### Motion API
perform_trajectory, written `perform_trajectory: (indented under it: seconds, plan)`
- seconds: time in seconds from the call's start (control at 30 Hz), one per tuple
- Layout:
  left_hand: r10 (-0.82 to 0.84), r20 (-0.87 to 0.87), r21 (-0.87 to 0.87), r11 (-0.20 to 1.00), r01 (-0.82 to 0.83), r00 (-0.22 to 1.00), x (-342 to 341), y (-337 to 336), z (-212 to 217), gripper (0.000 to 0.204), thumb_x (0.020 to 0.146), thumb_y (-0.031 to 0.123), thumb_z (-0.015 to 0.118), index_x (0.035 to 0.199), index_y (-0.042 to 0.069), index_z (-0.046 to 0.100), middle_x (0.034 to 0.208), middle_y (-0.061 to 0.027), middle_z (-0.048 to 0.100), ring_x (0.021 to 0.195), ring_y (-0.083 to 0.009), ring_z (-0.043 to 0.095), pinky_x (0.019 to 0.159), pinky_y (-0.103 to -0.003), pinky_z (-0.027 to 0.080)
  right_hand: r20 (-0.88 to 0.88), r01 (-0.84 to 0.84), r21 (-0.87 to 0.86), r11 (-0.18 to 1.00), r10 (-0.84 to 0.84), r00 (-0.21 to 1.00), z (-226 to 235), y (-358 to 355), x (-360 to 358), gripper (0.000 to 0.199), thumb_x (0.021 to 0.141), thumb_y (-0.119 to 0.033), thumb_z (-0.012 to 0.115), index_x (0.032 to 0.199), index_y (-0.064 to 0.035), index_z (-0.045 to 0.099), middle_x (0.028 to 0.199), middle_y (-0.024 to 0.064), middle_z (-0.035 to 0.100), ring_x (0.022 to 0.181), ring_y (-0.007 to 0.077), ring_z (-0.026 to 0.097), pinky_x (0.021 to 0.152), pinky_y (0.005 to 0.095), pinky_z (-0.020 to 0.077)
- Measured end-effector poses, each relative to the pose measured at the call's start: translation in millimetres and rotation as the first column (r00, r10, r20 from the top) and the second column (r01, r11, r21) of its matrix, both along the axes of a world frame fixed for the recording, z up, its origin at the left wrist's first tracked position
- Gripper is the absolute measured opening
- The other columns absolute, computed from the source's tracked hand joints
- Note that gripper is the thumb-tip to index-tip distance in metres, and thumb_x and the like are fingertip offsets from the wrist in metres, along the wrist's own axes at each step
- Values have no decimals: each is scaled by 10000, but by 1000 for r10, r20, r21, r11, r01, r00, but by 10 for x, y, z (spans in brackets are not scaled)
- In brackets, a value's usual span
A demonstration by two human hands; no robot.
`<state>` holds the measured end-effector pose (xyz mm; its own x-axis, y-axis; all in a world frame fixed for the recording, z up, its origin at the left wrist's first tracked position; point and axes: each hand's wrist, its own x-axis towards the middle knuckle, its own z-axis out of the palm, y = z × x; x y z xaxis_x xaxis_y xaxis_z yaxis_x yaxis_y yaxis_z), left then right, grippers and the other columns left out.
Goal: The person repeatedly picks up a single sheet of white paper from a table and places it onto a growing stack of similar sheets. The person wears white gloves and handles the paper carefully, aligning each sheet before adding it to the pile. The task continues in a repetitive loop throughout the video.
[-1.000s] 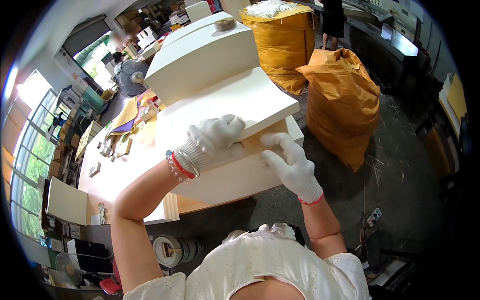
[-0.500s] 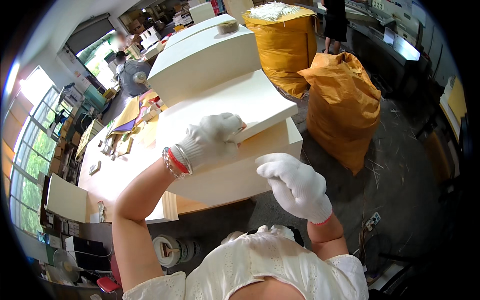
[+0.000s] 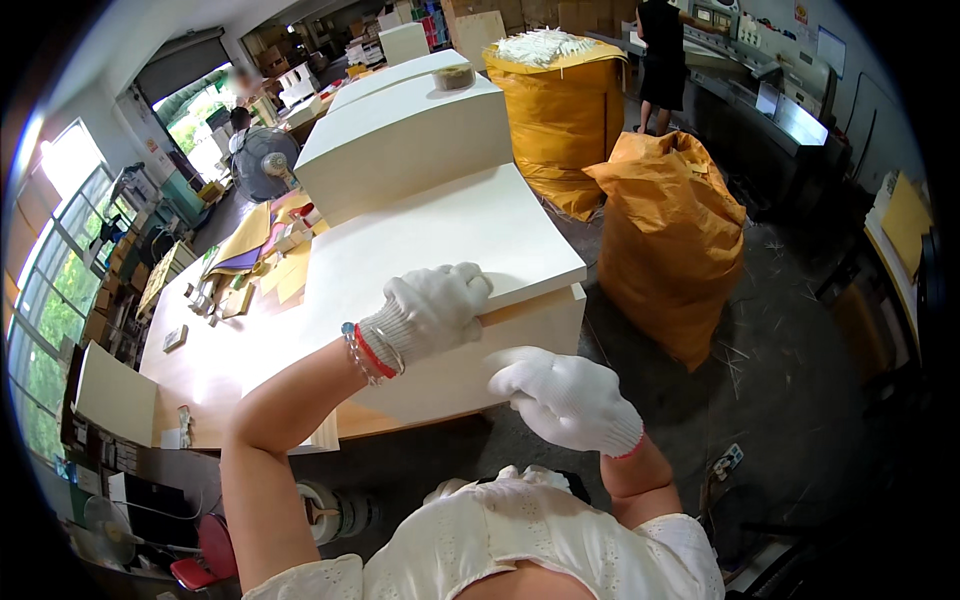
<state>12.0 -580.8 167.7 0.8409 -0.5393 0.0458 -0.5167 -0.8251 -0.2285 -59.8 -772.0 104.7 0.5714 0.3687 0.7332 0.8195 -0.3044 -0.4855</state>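
A thick stack of white sheets [image 3: 440, 230] lies on the near part of the table, on top of a lower white block [image 3: 520, 335]. At its front edge is my left hand [image 3: 435, 308], in a white knitted glove, fingers curled closed over the edge. Bracelets and a red band circle that wrist. My right hand [image 3: 570, 395], gloved alike, is held just in front of the block's right part, its fingers bent and pressed together. Whatever its palm may hold is hidden. Behind rises a taller white stack [image 3: 410, 150] with a roll of tape [image 3: 453, 77] on top.
Two orange sacks stand right of the table, one filled with white paper strips [image 3: 545, 48], the nearer one [image 3: 675, 240] slumped. Coloured paper and small items [image 3: 245, 260] litter the table's left. A fan [image 3: 265, 160] and a person in black [image 3: 662, 60] are farther back.
The raised right part of the sheet stack has come down flatter onto the block. Both my hands sit lower in view, the right slightly farther left; the whole view has shifted.
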Motion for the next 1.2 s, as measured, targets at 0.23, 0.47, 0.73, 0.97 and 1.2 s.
perform_trajectory:
  seconds: [0.23,0.47,0.73,0.97,1.2]
  plan:
    - [41,61,-219,975,-27,997,-10,59,15,309,733,225,712,1023,140,648,981,-27,681,839,-248,679,622,-388,546,47,147,15,989,-148,988,42,22,56,253,702,58,670,891,-109,645,972,95,692,740,278,675,625,314,548]
    - [-157,362,-209,947,244,919,76,56,-289,324,729,218,700,1037,135,645,1017,-32,669,828,-243,680,639,-368,544,1,61,41,997,-61,998,55,21,23,231,722,85,622,877,-85,641,948,104,693,748,284,679,636,309,550]
    - [81,334,-321,946,32,939,201,250,35,142,792,205,619,893,107,636,878,-126,650,699,-301,661,576,-411,524,-36,277,-275,921,-298,954,100,136,163,188,781,-27,579,959,-84,594,1093,125,643,731,326,654,615,363,528]
    - [219,328,-908,340,243,919,382,1048,676,181,806,105,679,806,-3,535,642,-92,544,578,-133,506,540,-316,453,-13,307,-314,899,-327,945,83,259,293,206,810,-78,589,1015,-96,573,1136,97,638,871,323,654,701,387,529]
    - [282,326,-943,28,332,902,215,1566,856,132,832,49,680,781,53,558,696,18,537,580,-60,458,500,-235,388,-35,-291,-294,910,294,955,319,1240,169,291,790,-118,656,1062,-56,573,1081,130,634,888,339,644,743,399,529]
